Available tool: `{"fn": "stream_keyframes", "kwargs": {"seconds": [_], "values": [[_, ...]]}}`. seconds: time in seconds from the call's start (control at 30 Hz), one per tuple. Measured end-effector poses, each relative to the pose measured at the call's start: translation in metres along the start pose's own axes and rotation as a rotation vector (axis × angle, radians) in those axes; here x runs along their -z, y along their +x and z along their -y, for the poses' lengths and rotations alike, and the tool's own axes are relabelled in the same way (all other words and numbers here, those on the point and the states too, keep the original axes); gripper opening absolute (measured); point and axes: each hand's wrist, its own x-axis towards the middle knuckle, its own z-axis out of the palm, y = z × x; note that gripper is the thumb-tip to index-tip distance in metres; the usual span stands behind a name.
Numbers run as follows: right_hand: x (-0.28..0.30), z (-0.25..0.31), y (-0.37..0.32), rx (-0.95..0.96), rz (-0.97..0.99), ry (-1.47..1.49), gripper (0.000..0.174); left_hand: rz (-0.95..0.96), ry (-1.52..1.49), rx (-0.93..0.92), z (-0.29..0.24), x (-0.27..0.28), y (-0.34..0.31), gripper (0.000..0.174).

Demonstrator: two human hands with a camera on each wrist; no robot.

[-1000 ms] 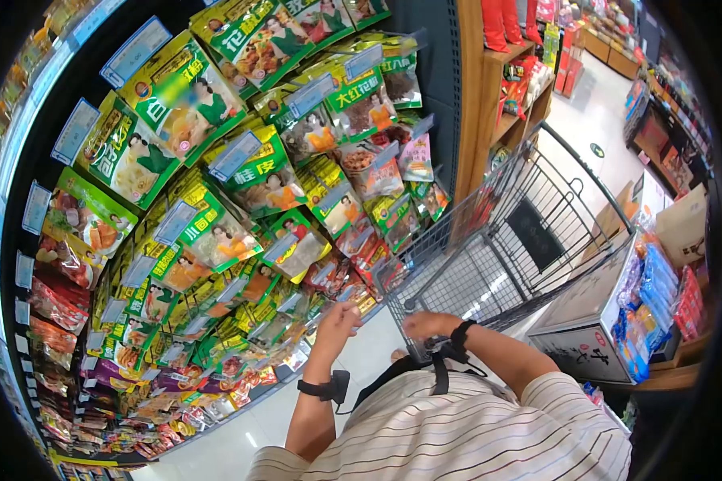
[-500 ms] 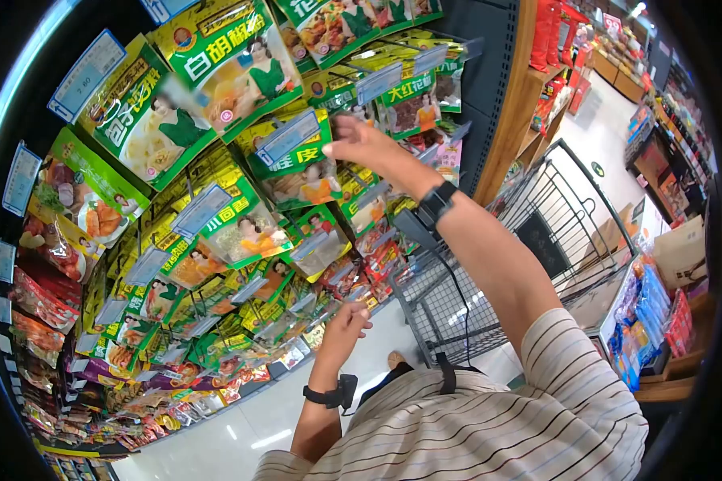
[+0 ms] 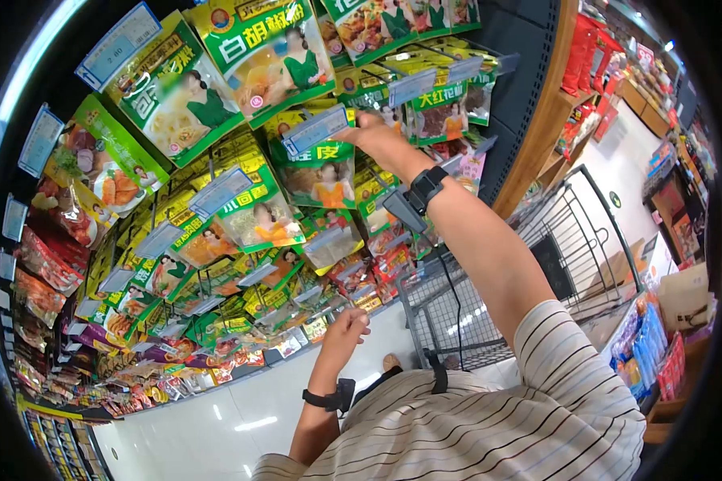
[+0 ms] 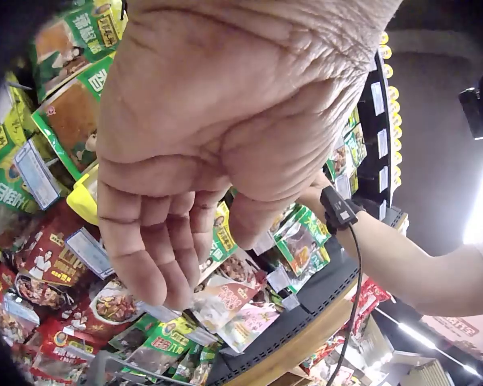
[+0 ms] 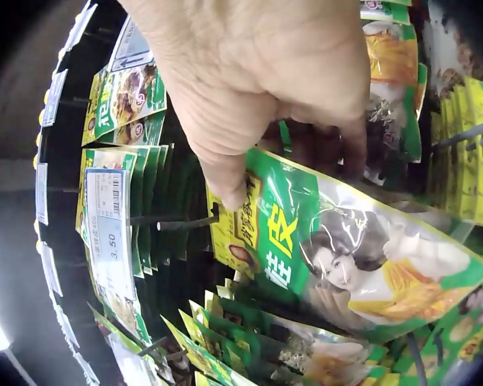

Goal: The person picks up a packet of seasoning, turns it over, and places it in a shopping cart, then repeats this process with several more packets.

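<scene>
My right hand [image 3: 387,146] is raised to the hanging display and pinches a green and yellow spice packet [image 3: 329,183] near its top edge. In the right wrist view the thumb lies on the front of this packet [image 5: 370,265], and the other fingers go behind it, partly hidden. A metal hook [image 5: 173,223] ends at the packet's top corner. A price tag [image 3: 317,130] overlaps the packet in the head view. Low in front of my body, my left hand [image 3: 345,337] hangs loosely curled and holds nothing; its palm [image 4: 217,104] fills the left wrist view.
Rows of hanging packets [image 3: 257,212] surround the right hand, with price tags [image 3: 221,192] jutting out on hooks. A wire shopping cart [image 3: 457,317] stands under the right arm. The display ends at a wooden post [image 3: 533,132]. Blue and red packages [image 3: 651,345] lie at right.
My right hand has risen from the cart side to the display and now pinches the spice packet. The left hand stays low. The head view has shifted somewhat.
</scene>
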Motion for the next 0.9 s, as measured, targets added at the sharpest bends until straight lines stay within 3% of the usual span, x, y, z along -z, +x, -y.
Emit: {"fn": "stream_keyframes", "kwargs": {"seconds": [0.13,0.17,0.27,0.4,0.47,0.53,0.9], "values": [[-0.008,-0.017,0.018,-0.105,-0.159,-0.022,0.040,-0.021,-0.001,0.019,0.005,-0.009,-0.007,0.035],[0.003,-0.016,0.019,-0.160,-0.028,-0.114,0.083,-0.027,0.000,0.018,0.004,-0.011,-0.008,0.035],[-0.002,-0.038,0.035,-0.086,-0.142,-0.125,0.088,-0.059,-0.004,0.044,0.005,-0.017,-0.010,0.034],[-0.009,0.012,-0.006,-0.059,-0.173,-0.081,0.083,-0.064,0.004,0.075,0.010,-0.022,-0.011,0.034],[-0.006,0.024,-0.020,-0.029,-0.095,0.023,0.080,-0.050,0.024,0.084,0.005,-0.025,-0.012,0.035],[-0.011,0.019,-0.023,0.005,-0.218,-0.075,0.077,-0.057,0.028,0.093,0.003,-0.030,-0.012,0.036],[-0.015,-0.003,-0.013,0.120,-0.211,0.072,0.073,-0.056,0.174,0.163,-0.022,-0.053,-0.010,0.040]]}}
